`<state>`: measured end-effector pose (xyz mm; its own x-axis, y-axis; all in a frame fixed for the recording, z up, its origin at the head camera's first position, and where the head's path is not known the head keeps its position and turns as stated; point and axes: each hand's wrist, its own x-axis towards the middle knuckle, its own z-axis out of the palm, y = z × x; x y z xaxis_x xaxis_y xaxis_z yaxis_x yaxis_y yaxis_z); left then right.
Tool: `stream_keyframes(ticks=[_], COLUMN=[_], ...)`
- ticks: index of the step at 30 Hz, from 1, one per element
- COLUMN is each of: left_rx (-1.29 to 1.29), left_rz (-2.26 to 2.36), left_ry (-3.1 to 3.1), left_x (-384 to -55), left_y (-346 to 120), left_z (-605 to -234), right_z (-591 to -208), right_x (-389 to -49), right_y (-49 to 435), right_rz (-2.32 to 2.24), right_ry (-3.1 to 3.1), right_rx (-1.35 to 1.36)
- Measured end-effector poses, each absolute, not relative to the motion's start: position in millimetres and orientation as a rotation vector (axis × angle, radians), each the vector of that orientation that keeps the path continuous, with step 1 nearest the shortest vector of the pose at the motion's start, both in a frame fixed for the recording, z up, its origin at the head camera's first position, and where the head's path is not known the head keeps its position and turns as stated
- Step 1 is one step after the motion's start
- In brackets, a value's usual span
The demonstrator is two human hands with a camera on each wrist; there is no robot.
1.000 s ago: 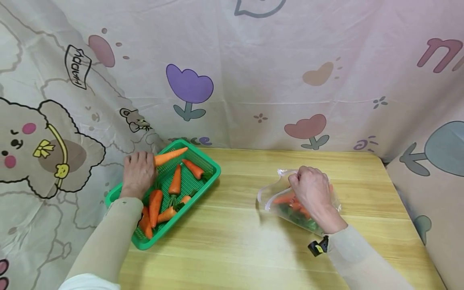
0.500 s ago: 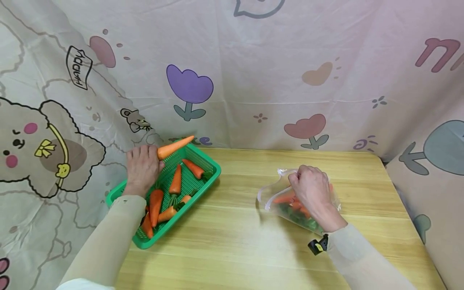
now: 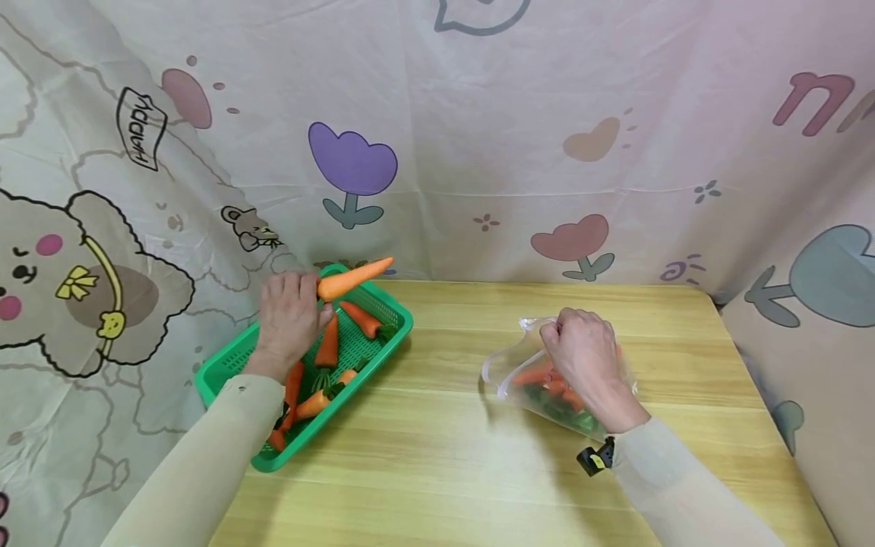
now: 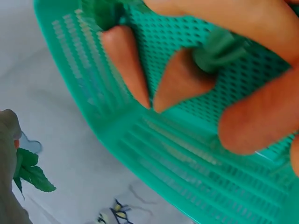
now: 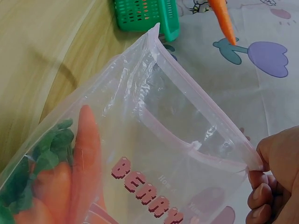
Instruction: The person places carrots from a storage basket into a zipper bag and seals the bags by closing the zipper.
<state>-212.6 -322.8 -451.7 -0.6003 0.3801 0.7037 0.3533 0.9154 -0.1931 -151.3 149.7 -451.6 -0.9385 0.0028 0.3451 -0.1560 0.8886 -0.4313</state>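
Note:
In the head view my left hand [image 3: 290, 319] grips an orange carrot [image 3: 352, 279] above the green plastic basket [image 3: 405, 323], its tip pointing right and slightly up. Green leaves [image 4: 33, 170] stick out from the hand in the left wrist view. Several carrots [image 3: 328, 346] with green tops lie in the basket. At the right, my right hand [image 3: 586, 361] pinches the edge of a clear zip bag [image 5: 140, 135], whose mouth gapes toward the left. Inside the bag are carrots [image 5: 87, 154] with green leaves [image 5: 53, 144]; part of the bag is hidden under my right hand.
The basket stands at the left of the wooden table [image 3: 437, 425], near a printed cloth [image 3: 465, 152] that hangs behind and along the sides. A small black device [image 3: 595, 458] sits at my right wrist.
My left hand has moved up and to the right with the carrot, whose tip now reaches past the basket's back edge. The right hand keeps its place on the bag.

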Motion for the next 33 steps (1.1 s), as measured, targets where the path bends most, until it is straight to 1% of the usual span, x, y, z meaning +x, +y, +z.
stream_keyframes(ticks=[15,24,28,33], left_rx=[-0.700,-0.850,-0.884,-0.925], left_rz=[-0.029,-0.020,-0.012,-0.031], left_ry=[-2.351,-2.466,-2.517,-2.568], left_x=[-189,-170,-166,-159], left_y=[-248,-203,-190,-178], left_z=[-439,-446,-452,-459], right_z=[-447,-447,-450,-454], right_x=[-153,-153,-153,-152], right_y=[149,147,146,145], right_rz=[0.611,0.458,0.382,0.395], right_ry=[-2.679,-2.620,-2.527,-2.473], right_rx=[0.182,0.276,0.353,0.379])
